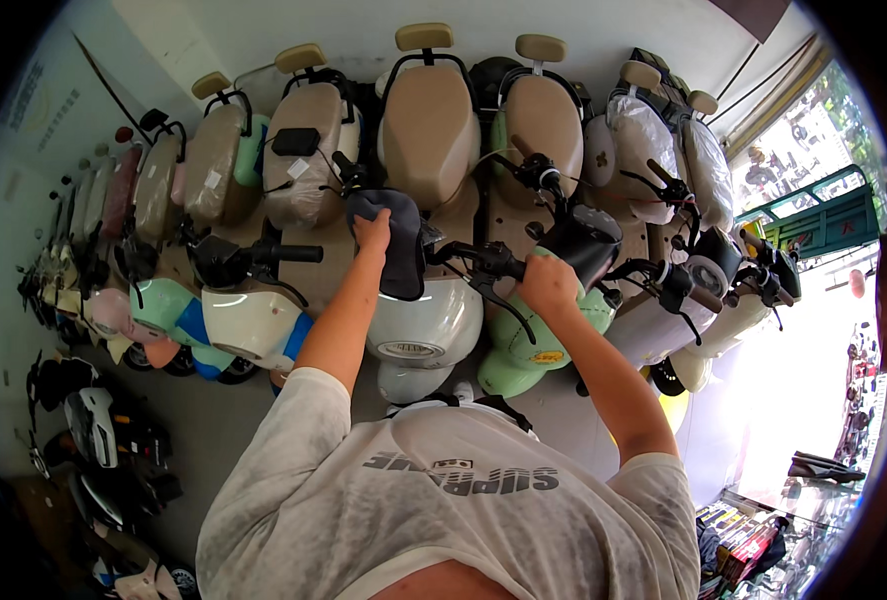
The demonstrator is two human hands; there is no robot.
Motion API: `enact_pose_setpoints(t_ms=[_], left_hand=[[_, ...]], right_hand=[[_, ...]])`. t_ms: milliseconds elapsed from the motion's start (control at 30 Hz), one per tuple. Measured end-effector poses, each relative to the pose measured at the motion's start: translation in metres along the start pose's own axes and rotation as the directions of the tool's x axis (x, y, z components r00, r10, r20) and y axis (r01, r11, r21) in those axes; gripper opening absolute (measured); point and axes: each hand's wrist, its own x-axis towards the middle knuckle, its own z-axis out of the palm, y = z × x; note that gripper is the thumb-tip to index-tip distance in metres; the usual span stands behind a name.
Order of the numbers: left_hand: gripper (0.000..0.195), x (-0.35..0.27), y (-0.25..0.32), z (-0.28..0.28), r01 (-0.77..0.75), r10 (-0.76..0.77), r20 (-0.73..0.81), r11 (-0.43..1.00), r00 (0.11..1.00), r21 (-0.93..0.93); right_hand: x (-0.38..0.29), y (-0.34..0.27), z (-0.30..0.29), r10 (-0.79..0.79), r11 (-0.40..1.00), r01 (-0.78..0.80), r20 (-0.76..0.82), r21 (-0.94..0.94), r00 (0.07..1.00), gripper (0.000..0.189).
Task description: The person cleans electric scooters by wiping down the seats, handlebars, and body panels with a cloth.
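Before me stands a pale grey-white electric scooter with a wide tan seat. My left hand holds a dark grey cloth against the left and middle part of the handlebar, hiding most of what lies beneath. Its thumb rests on top of the cloth, while the other fingers are largely hidden. My right hand is wrapped around the black right handlebar grip. Just below that grip, the black brake lever slants downward, apart from my fingers.
A mint-green scooter stands close on the right, its handlebar near my right hand. On the left is a cream scooter with a protruding black grip. More scooters line the wall. A glass counter stands at lower right.
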Motion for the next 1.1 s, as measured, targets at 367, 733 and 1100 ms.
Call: enact_pose_setpoints(t_ms=[367, 733, 1100], left_hand=[[0.068, -0.017, 0.007, 0.012, -0.197, 0.193, -0.215, 0.98, 0.957, 0.003], [0.066, -0.008, 0.0, 0.003, -0.298, 0.288, -0.194, 0.954, 0.938, -0.021], [0.071, -0.092, -0.043, 0.02, -0.577, 0.616, -0.319, 0.787, 0.72, 0.219]], right_hand=[[-0.003, 0.003, 0.008, -0.015, 1.0, 0.014, -0.031, -0.028, 0.999, 0.021], [0.0, 0.001, 0.008, -0.024, 0.999, 0.021, -0.073, -0.049, 0.997, 0.02], [0.0, 0.0, 0.004, -0.011, 0.999, 0.009, -0.057, -0.032, 0.998, 0.021]])
